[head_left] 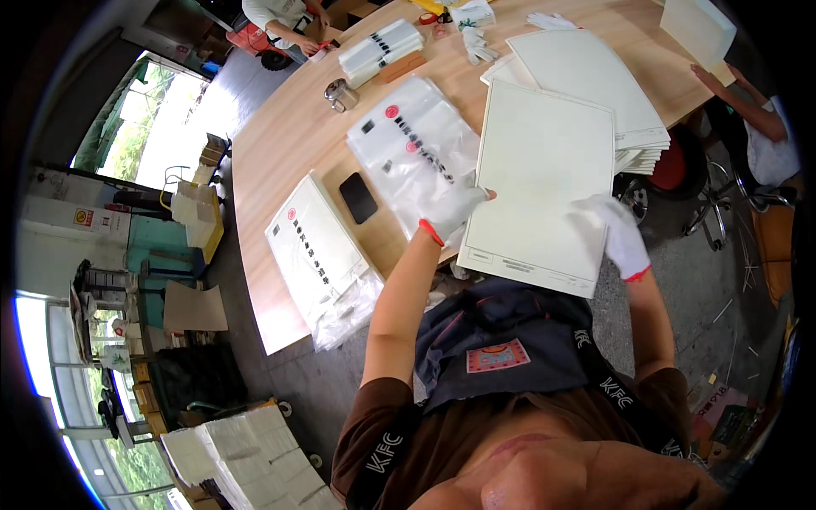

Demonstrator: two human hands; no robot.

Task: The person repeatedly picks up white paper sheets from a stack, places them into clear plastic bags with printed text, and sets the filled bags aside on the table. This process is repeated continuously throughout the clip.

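A large off-white rectangular sheet (544,161), with fine print along its near edge, lies in front of me and overhangs the table edge. It may be a stack; its thickness is unclear. My left hand (459,211), in a white glove with a red cuff, grips its left edge, the bare thumb tip on top. My right hand (618,234), gloved alike, is at the right edge, its fingers smeared by motion. Beyond lies a fanned stack of similar sheets (586,72). Left of my left hand are clear printed plastic bags (408,127).
Bagged white packs (319,246) lie at the table's left edge, beside a black phone (358,198). A metal canister (340,95) and more bags (381,49) are farther back. Another person's hand (712,81) holds a board at right; a second person (285,24) works at the far left.
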